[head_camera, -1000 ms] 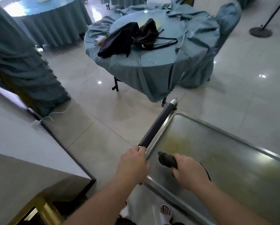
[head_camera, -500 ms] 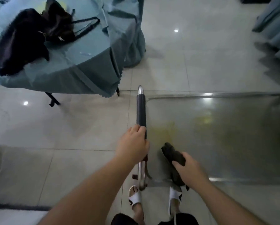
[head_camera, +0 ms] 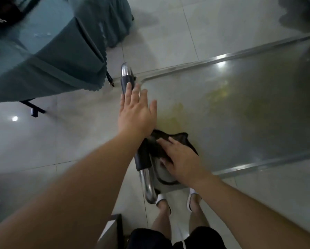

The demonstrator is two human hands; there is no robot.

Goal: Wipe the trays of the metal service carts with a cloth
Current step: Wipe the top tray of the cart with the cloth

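The dark crumpled cloth (head_camera: 170,141) lies on the near-left corner of the flat stainless-steel cart tray (head_camera: 249,112), bunched just beside the black-sleeved chrome push handle (head_camera: 127,78), with a thin dark cord or loop trailing from it over the tray's near corner.

At the far left stands a round table draped in a grey-green tablecloth (head_camera: 48,58), a black bag (head_camera: 1,11) on its top, well apart from the cart. Next comes the handle, running along the tray's left end. The left hand (head_camera: 137,112) hangs over the handle with its fingers straight and spread, gripping nothing; whether it touches the sleeve cannot be told. To its right, the right hand (head_camera: 182,159) presses flat on the cloth, fingers extended, not curled round it.

Yellowish smears (head_camera: 218,94) streak the tray beyond the cloth, so most of the surface looks not yet wiped.

The cloth appears soft, limp and light; it would likely bunch and slip on smooth metal unless pressed down with a flat palm over its middle. Spreading it wider first would give better contact. The loose cord could snag on the handle.
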